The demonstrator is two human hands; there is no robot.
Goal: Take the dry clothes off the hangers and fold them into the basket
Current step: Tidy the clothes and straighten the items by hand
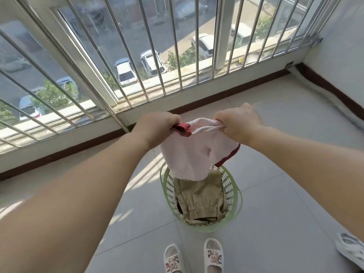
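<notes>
Pale pink garment [194, 152], red-trimmed, hanging bunched

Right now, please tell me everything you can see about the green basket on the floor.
The green basket is round, looks like plastic, and has walls pierced with rows of oval holes. It stands upright on the pale tiled floor, just ahead of the person's slippers. Inside lies a folded khaki garment with an elastic waistband. The pink garment held above hangs over its far rim; whether they touch cannot be told.

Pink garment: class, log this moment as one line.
left hand grips pink garment | right hand grips it | over green basket | khaki trousers inside
</notes>
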